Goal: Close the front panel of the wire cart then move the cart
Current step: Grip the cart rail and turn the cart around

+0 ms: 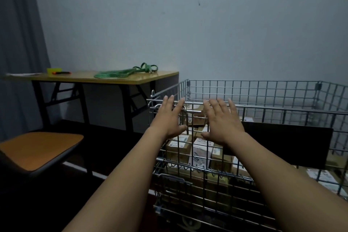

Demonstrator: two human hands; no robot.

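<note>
The wire cart stands at the right, against the wall, loaded with cardboard boxes. Its front panel faces me and stands upright, with a latch bar near its top rail. My left hand lies flat with spread fingers against the panel's upper left corner, fingertips at the top rail. My right hand is flat and spread just to the right of the latch, also at the top rail. Neither hand grips anything. A black board hangs on the panel to the right of my hands.
A folding table stands left of the cart against the wall, with green hangers and a yellow item on it. An orange-seated chair is at the near left. A grey curtain hangs at the far left.
</note>
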